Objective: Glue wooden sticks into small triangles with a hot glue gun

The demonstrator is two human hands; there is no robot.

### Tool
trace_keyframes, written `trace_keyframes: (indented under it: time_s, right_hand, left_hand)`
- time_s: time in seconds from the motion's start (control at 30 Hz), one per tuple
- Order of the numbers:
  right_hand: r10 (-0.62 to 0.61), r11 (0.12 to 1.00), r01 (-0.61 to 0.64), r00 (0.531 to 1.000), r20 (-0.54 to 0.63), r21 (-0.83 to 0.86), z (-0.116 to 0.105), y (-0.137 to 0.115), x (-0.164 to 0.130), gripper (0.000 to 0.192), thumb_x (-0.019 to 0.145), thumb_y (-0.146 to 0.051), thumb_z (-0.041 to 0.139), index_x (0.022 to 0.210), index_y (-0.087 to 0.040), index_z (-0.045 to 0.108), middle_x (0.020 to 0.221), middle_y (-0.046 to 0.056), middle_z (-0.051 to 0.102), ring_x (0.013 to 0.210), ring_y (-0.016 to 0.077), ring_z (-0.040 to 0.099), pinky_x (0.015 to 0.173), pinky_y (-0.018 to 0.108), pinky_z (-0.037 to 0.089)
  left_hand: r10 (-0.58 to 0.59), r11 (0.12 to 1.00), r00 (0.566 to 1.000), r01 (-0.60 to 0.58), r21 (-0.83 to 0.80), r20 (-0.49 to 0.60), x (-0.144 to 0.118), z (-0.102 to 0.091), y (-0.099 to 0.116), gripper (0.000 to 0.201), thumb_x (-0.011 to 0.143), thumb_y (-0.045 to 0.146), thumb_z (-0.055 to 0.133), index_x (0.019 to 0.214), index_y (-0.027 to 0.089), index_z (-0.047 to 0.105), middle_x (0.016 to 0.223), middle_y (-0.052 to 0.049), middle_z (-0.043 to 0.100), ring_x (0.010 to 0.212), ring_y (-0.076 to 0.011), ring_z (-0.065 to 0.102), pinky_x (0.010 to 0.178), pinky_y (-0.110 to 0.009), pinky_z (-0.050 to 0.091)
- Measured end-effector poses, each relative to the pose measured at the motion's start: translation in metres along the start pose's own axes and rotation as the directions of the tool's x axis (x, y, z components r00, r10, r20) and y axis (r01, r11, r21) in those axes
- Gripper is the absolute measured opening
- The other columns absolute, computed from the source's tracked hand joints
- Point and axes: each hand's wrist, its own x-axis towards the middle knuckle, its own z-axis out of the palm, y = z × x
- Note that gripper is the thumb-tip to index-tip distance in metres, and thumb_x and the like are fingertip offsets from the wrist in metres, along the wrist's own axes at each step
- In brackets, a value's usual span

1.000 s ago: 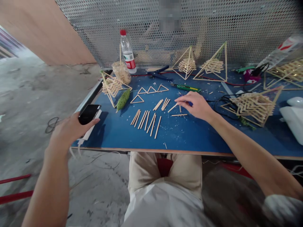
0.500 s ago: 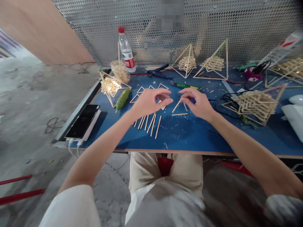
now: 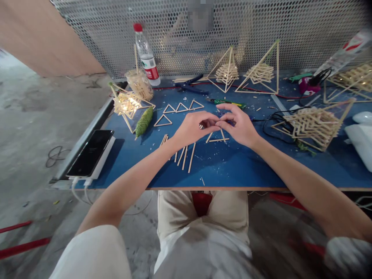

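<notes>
Pinched together at frame centre, left hand (image 3: 193, 130) and right hand (image 3: 240, 126) grip a thin, light, brittle-looking wooden stick (image 3: 209, 136) near its upper end, above the blue surface (image 3: 232, 162).

Blue-topped bench (image 3: 232, 166) with a pale wood edge along the front, metal rail down its left side. Perforated metal screen (image 3: 290, 27) stands upright along the back of the bench, grey, full width; a blurred patch shows near its top centre. Left of the screen, a plain tan panel wall (image 3: 43, 35) runs off at an angle. Floor (image 3: 29, 116) is bare grey concrete, stained and scuffed, with a loose wire loop (image 3: 55, 155) lying on it. Two red bars (image 3: 17, 244) cross the lower left corner. Light is even and diffuse, soft shadows on the bench top.
</notes>
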Motion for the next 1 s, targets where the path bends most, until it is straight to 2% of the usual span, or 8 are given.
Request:
trace_keyframes:
  time_s: [0.17, 0.3, 0.4, 0.53, 0.7, 0.87, 1.0]
  right_hand:
    - [-0.064, 0.991, 0.064, 0.998, 0.007, -0.122, -0.008, 0.0, 0.001, 0.053, 0.1, -0.043, 0.075, 0.15, -0.028, 0.063, 0.094, 0.005, 0.082, 0.091, 0.0298, 0.077, 0.075, 0.045, 0.061]
    - [-0.101, 0.972, 0.11, 0.993, 0.053, -0.207, -0.018, 0.001, 0.0, 0.051, 0.101, -0.045, 0.076, 0.148, -0.031, 0.065, 0.097, 0.006, 0.084, 0.101, 0.0338, 0.08, 0.08, 0.047, 0.063]
    - [-0.097, 0.961, 0.113, 0.992, 0.075, -0.252, -0.021, 0.002, -0.001, 0.049, 0.102, -0.045, 0.074, 0.149, -0.031, 0.066, 0.098, 0.006, 0.085, 0.108, 0.0353, 0.08, 0.085, 0.048, 0.063]
    - [-0.083, 0.956, 0.108, 0.991, 0.101, -0.271, -0.022, 0.001, -0.001, 0.05, 0.103, -0.047, 0.073, 0.15, -0.03, 0.065, 0.098, 0.006, 0.086, 0.098, 0.0333, 0.081, 0.088, 0.049, 0.063]
    - [-0.094, 0.957, 0.127, 0.986, 0.136, -0.259, -0.026, -0.001, 0.0, 0.046, 0.102, -0.046, 0.074, 0.145, -0.029, 0.069, 0.098, 0.005, 0.086, 0.083, 0.0279, 0.079, 0.086, 0.045, 0.062]
    - [-0.117, 0.958, 0.151, 0.982, 0.148, -0.242, -0.028, 0.002, 0.003, 0.044, 0.101, -0.044, 0.075, 0.142, -0.028, 0.073, 0.097, 0.005, 0.086, 0.082, 0.0264, 0.078, 0.083, 0.042, 0.061]
    - [-0.125, 0.96, 0.15, 0.985, 0.118, -0.235, -0.026, 0.005, 0.003, 0.033, 0.101, -0.048, 0.076, 0.126, -0.027, 0.082, 0.098, 0.006, 0.087, 0.088, 0.0272, 0.079, 0.087, 0.045, 0.063]
  left_hand:
    - [-0.052, 0.998, 0.998, 0.053, -0.036, 0.036, -0.008, 0.0, -0.003, 0.024, 0.094, 0.027, 0.083, 0.116, 0.02, 0.08, 0.091, -0.003, 0.085, 0.077, -0.0139, 0.078, 0.079, -0.027, 0.064]
    - [-0.094, 0.995, 0.991, 0.095, -0.006, 0.097, -0.012, -0.001, -0.011, 0.018, 0.092, 0.028, 0.082, 0.108, 0.02, 0.081, 0.09, -0.004, 0.087, 0.079, -0.0158, 0.081, 0.082, -0.03, 0.066]
    - [-0.093, 0.995, 0.982, 0.085, 0.055, 0.165, -0.013, -0.002, -0.014, 0.016, 0.092, 0.03, 0.081, 0.106, 0.021, 0.083, 0.09, -0.004, 0.087, 0.081, -0.0178, 0.082, 0.084, -0.031, 0.065]
    - [-0.085, 0.981, 0.964, 0.037, 0.191, 0.251, -0.013, -0.002, -0.01, 0.016, 0.095, 0.035, 0.079, 0.105, 0.024, 0.084, 0.094, -0.003, 0.088, 0.087, -0.0201, 0.084, 0.085, -0.032, 0.062]
    - [-0.153, 0.925, 0.95, 0.041, 0.377, 0.273, -0.013, -0.003, -0.007, 0.016, 0.093, 0.037, 0.082, 0.107, 0.03, 0.086, 0.097, 0.002, 0.088, 0.086, -0.0206, 0.082, 0.078, -0.031, 0.058]
    - [-0.156, 0.906, 0.951, 0.029, 0.423, 0.268, -0.014, 0.0, -0.008, 0.018, 0.093, 0.033, 0.079, 0.109, 0.031, 0.087, 0.095, 0.001, 0.087, 0.087, -0.0206, 0.081, 0.073, -0.03, 0.054]
    - [-0.163, 0.898, 0.953, 0.035, 0.439, 0.257, -0.014, 0.003, -0.009, 0.015, 0.093, 0.036, 0.08, 0.105, 0.03, 0.086, 0.095, 0.0, 0.086, 0.09, -0.0225, 0.08, 0.072, -0.032, 0.052]
